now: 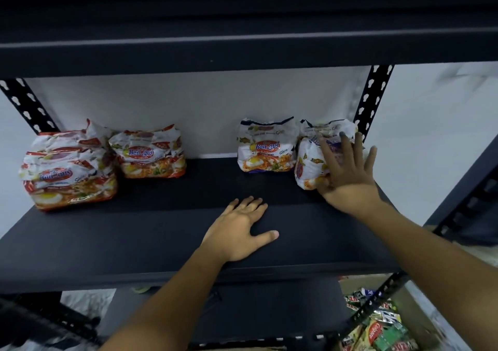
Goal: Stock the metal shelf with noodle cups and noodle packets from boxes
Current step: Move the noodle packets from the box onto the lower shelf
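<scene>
The right hand (347, 170) lies spread against a noodle packet (312, 166) at the right back corner of the metal shelf (161, 243). The left hand (242, 229) rests flat, fingers open, near the front edge. Red packets (72, 173) sit at the left edge.

— What do we have on the shelf (161, 243)?
— Two packet stacks (70, 173) (149, 156) toward its back left corner, two more (265, 151) (315, 162) toward its back right corner.
— And lower down?
— We see a box (382, 326) beneath the front right corner.
</scene>
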Tool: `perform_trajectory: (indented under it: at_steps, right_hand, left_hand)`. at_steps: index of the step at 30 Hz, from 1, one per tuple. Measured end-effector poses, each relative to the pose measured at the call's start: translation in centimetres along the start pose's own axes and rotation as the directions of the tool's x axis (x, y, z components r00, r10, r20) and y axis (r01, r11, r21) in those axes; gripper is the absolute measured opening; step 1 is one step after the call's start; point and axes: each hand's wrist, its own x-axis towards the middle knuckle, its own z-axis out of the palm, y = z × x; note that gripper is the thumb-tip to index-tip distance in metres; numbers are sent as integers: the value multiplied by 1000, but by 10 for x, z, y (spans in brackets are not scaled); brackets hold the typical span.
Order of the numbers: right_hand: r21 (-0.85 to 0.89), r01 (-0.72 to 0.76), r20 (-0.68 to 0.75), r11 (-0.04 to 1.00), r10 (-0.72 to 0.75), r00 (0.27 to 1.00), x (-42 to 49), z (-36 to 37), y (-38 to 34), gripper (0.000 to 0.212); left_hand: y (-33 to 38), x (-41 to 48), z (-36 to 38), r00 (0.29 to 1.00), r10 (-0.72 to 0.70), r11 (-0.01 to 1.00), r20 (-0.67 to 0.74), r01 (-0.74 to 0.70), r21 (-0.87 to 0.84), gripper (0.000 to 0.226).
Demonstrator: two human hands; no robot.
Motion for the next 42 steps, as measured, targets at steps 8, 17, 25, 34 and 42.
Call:
perform_trajectory:
  at_steps: [8,17,25,34,42]
  right_hand:
    - [427,87,137,900,-160,978,-94,-2,-73,63]
    - [286,103,277,953,-185,943,-116,10,-81,63]
    - [293,117,312,949,-211,927,-124,1,-85,65]
    - [367,113,250,923,-215,944,-152,-12,-107,60]
    - [544,145,173,826,-280,944,-236,-54,-172,56]
  left_hand:
    - [-3,1,5,999,22,1000,-34,-21,13,87]
    - [6,-11,3,997,7,998,-72,-2,62,82]
    - [5,-39,-1,993,-94,995,-70,92,-39,70]
    - [-14,-120,-3,990,-117,992,-74,112,-59,63]
    - [-17,-212,5,984,-57,986,-171,28,-166,55]
